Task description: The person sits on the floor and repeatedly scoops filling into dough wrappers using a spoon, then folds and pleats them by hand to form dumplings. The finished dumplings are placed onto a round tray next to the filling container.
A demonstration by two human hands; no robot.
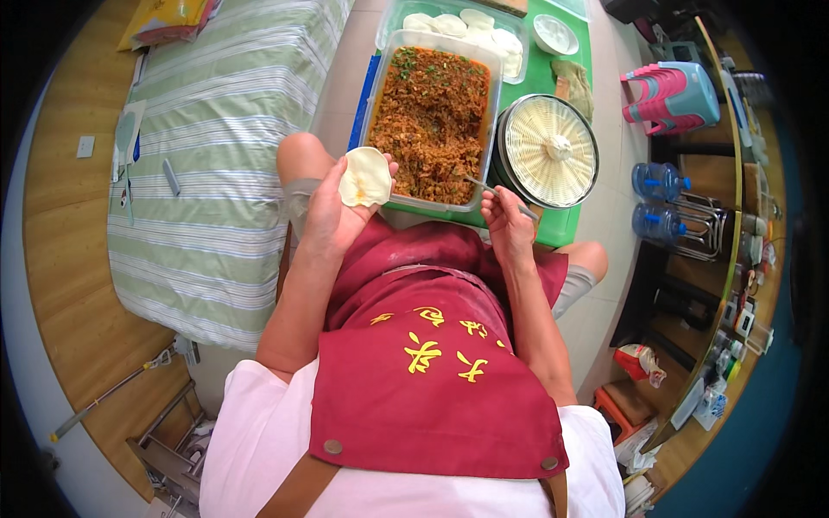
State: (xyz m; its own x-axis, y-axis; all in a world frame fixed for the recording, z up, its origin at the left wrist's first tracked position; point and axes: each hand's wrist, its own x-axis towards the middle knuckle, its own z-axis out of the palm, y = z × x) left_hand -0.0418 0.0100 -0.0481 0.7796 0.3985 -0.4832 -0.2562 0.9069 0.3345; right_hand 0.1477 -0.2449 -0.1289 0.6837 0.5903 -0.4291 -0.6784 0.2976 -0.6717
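Note:
On the palm of my left hand (327, 210) lies a round, flat dough wrapper (365, 176) with a small orange-brown smear near its lower middle. My right hand (508, 223) grips a thin metal utensil (482, 186), whose tip reaches the near right part of the filling. That reddish-brown minced filling (434, 116), dotted with chopped green onion, fills a clear plastic tub (497, 78). To the right of the tub, a single pleated bun (558, 147) sits at the centre of a round woven steamer tray (531, 129).
Behind the tub, a second clear container (388, 22) holds several dough wrappers (479, 29). A white bowl (556, 35) and a cloth (573, 87) lie on the green tabletop (541, 71). Stacked stools (673, 97) and water jugs (657, 181) stand right; a striped-covered bed (220, 162) is left.

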